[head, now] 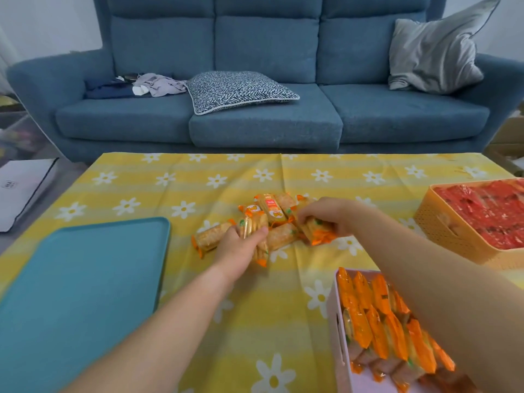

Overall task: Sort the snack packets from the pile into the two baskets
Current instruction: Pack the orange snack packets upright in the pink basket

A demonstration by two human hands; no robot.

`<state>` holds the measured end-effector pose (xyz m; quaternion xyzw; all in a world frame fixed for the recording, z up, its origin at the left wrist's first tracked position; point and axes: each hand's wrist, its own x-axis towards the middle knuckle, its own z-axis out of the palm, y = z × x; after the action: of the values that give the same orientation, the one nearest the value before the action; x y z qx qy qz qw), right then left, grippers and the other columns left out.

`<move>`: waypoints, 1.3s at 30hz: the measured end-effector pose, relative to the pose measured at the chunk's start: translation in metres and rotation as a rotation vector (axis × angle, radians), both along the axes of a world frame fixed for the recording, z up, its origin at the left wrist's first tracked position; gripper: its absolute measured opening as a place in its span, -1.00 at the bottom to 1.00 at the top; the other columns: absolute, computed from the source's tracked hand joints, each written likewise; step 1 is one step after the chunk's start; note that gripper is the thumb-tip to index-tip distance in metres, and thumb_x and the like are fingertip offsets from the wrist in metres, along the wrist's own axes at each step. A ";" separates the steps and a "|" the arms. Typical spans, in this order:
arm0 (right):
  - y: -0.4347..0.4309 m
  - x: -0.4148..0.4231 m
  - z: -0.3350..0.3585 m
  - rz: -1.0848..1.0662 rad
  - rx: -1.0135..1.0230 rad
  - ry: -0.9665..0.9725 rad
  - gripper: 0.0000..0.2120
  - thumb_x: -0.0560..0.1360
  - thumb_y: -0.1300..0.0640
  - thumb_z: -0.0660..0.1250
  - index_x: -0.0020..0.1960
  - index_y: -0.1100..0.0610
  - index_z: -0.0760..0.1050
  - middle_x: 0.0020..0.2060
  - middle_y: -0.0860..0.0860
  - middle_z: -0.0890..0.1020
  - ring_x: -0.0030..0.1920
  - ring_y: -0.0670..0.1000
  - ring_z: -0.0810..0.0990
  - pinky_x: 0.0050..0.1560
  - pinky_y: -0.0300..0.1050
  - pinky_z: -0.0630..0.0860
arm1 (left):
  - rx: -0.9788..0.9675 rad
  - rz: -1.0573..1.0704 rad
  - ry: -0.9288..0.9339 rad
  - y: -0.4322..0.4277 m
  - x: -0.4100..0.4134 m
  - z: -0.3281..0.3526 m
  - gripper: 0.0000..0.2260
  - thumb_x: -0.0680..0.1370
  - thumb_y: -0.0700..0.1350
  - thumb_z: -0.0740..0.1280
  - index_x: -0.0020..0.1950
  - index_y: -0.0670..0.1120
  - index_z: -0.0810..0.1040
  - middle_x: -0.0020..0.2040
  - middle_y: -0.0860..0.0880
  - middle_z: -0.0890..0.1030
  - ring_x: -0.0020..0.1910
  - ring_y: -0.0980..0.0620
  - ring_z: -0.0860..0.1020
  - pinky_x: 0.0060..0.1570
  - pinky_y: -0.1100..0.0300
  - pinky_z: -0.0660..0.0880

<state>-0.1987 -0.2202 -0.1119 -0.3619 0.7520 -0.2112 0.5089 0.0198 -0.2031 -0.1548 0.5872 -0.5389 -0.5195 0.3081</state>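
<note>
Here we are holding both hands in the pile of orange snack packets at mid-tabletop. Our left hand is gripping one packet around its middle, and our right hand is clutching another packet. The pink basket is sitting at the near right corner, and the yellow basket along the right edge.
</note>
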 end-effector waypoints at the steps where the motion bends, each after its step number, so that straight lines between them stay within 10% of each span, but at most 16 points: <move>1: 0.001 0.006 -0.003 -0.012 -0.006 -0.052 -0.73 0.40 0.25 0.42 0.07 0.26 0.51 -0.07 0.28 0.65 -0.13 0.25 0.65 0.17 0.26 0.56 | 0.036 -0.017 0.052 0.001 -0.004 -0.002 -0.59 0.41 0.20 0.50 0.11 -0.01 0.61 0.01 -0.01 0.71 0.02 0.00 0.66 0.17 0.02 0.54; 11: 0.031 0.047 0.018 -0.063 -0.086 -0.318 -0.91 0.49 0.26 0.39 -0.02 0.16 0.52 -0.20 0.13 0.60 -0.25 0.08 0.61 -0.08 0.04 0.61 | 0.412 0.046 0.352 0.013 -0.001 0.016 -0.72 0.53 0.03 0.43 0.20 -0.05 0.61 0.02 -0.11 0.73 -0.08 -0.09 0.69 -0.22 0.10 0.60; 17: 0.076 0.065 0.075 -0.079 -0.376 -0.316 -0.57 0.34 0.13 0.53 0.16 0.24 0.59 0.08 0.22 0.70 -0.06 0.11 0.67 0.10 0.09 0.66 | 0.144 0.040 0.363 0.051 -0.008 0.077 -0.82 0.55 0.06 0.38 -0.08 -0.04 0.61 -0.29 -0.02 0.67 -0.29 -0.02 0.61 -0.20 0.12 0.52; 20: 0.132 0.057 0.110 -0.132 -0.548 -0.234 -0.79 0.45 0.05 0.50 0.00 0.09 0.54 -0.09 0.07 0.70 -0.18 0.04 0.66 -0.32 -0.12 0.60 | 0.015 -0.027 0.379 0.093 -0.034 0.110 -0.74 0.50 0.11 0.38 0.05 -0.04 0.62 -0.12 -0.05 0.72 -0.17 -0.04 0.68 -0.12 0.10 0.57; 24: 0.220 0.026 0.131 -0.290 -0.693 -0.083 -0.65 0.43 -0.20 0.46 0.05 0.03 0.58 -0.08 0.00 0.73 -0.04 0.02 0.72 0.01 0.04 0.67 | -0.054 -0.214 0.406 0.157 -0.079 0.119 -0.47 0.40 0.19 0.43 0.26 -0.07 0.54 0.07 -0.02 0.71 0.03 0.04 0.69 0.09 0.08 0.60; 28: 0.272 -0.004 0.113 -0.434 -0.809 0.248 -0.46 0.37 -0.41 0.32 0.08 0.00 0.52 -0.03 -0.04 0.67 0.05 0.02 0.64 0.15 0.12 0.54 | -0.378 -0.393 -0.135 0.193 -0.111 0.112 -0.45 0.38 0.31 0.27 0.19 -0.06 0.43 0.09 -0.10 0.64 0.14 -0.17 0.58 0.20 -0.06 0.47; 31: 0.282 -0.020 0.077 -0.152 -0.510 0.639 -0.22 0.31 -0.51 0.23 0.30 0.02 0.42 0.21 0.08 0.56 0.27 0.19 0.51 0.30 0.15 0.43 | -0.551 -0.483 -0.663 0.195 -0.113 0.092 -0.19 0.34 0.35 0.27 0.43 -0.13 0.34 0.32 -0.14 0.53 0.35 -0.22 0.43 0.35 -0.10 0.32; 34: 0.286 -0.024 0.050 0.092 -0.224 0.723 0.08 0.29 -0.53 0.29 0.62 -0.05 -0.01 0.53 0.16 0.23 0.53 0.28 0.17 0.51 0.18 0.16 | -0.489 -0.529 -0.642 0.194 -0.105 0.073 0.17 0.25 0.31 0.43 0.61 -0.08 -0.19 0.59 -0.16 0.14 0.53 -0.22 0.18 0.51 -0.08 0.16; 39: 0.287 -0.034 0.056 0.073 -0.384 0.754 0.15 0.26 -0.52 0.34 0.64 -0.07 -0.10 0.56 0.16 0.19 0.51 0.30 0.22 0.49 0.18 0.21 | -0.540 -0.480 -0.432 0.189 -0.098 0.076 0.22 0.22 0.24 0.57 0.62 0.05 -0.17 0.63 -0.05 0.03 0.57 -0.14 0.12 0.49 -0.02 0.20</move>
<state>-0.2324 0.0668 -0.0556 -0.5286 0.8191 -0.1821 0.1286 -0.0786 -0.0145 -0.0793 0.4387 -0.8294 -0.2814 0.2012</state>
